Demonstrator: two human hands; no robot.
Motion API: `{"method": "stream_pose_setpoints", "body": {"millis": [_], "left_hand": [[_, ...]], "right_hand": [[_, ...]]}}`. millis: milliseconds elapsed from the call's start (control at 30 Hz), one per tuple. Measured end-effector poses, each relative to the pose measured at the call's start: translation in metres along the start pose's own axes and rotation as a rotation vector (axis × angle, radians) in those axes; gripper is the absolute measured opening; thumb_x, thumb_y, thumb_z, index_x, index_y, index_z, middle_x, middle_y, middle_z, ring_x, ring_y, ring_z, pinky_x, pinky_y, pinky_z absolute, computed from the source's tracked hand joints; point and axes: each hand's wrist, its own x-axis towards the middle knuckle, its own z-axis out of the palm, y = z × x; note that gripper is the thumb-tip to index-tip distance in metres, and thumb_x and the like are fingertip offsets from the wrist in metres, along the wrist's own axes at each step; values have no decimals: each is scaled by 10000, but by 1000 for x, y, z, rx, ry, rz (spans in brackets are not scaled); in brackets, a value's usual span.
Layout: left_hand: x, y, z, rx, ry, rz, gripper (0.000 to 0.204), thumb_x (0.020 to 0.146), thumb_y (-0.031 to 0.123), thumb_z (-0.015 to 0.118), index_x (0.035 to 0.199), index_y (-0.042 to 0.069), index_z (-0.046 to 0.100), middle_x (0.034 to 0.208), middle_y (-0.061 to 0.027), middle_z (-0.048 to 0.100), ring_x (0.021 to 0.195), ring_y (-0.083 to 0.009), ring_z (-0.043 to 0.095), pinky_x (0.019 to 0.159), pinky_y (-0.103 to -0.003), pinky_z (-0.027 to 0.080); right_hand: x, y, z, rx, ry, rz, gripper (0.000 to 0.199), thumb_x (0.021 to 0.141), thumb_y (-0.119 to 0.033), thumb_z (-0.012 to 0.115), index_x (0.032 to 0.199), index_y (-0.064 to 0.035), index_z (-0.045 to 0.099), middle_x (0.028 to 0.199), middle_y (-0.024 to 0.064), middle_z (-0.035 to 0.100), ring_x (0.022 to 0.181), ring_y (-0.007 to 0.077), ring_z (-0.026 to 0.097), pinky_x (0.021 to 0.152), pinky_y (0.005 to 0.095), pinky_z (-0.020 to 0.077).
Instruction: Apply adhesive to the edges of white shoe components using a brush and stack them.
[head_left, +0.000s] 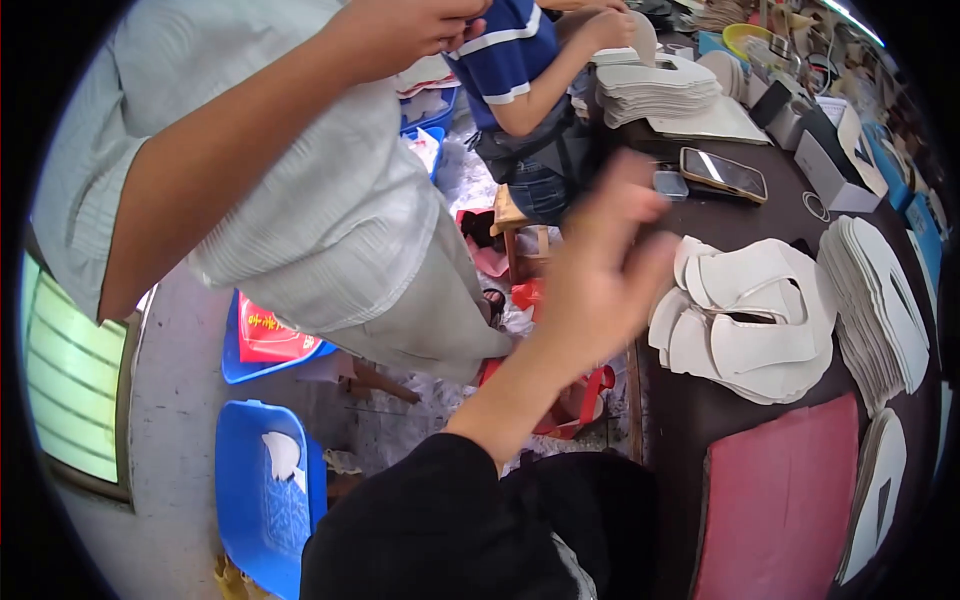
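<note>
My left hand (pixel 605 265), at the end of a black sleeve, is raised at the table's left edge and smeared by motion. Its thumb and fingers stand apart, and nothing shows between them. Nearest to it, on the dark table, lies a loose pile of white curved cut pieces (pixel 770 345), shaped like shoe-upper parts. A tidy stack of similar white pieces (pixel 880 300) leans beside the pile. Closer to me rests a flat red sheet (pixel 780 505), with another white stack (pixel 875 500) along its right side. My right hand is out of view.
A phone (pixel 722 174) and a small clear box (pixel 670 185) lie beyond my hand. More white stacks (pixel 660 85) sit at the far end. A person in light clothes (pixel 300 230) stands at left; another in blue (pixel 520 70) works farther off. Blue bins (pixel 240 480) stand on the floor.
</note>
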Motion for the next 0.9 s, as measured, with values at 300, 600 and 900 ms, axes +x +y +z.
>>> {"method": "stream_pose_setpoints", "body": {"millis": [300,600,900], "left_hand": [[-10,15,-33,-401,316,506,217,828,36,537,1041,27,582,912,-92,604,773,-185,509,703,-285,414],[-89,20,140,318,-705,464,708,847,416,666,1418,78,420,1453,-246,355,1300,-427,378,1058,-538,310],[-34,-21,155,214,-735,407,512,877,269,638,1313,34,508,1168,-220,610,1005,-384,594,868,-434,475]], "right_hand": [[-8,14,0,85,-192,77,237,1012,-205,333,841,-120,472,599,-27,344,526,87,344,556,229,361],[-20,-4,42,47,67,-39,257,1040,-283,393,860,-119,476,562,-41,333,463,65,347,531,208,352],[-18,-2,29,23,87,-59,246,1051,-264,388,861,-118,440,546,-33,320,433,58,340,519,209,367]]}}
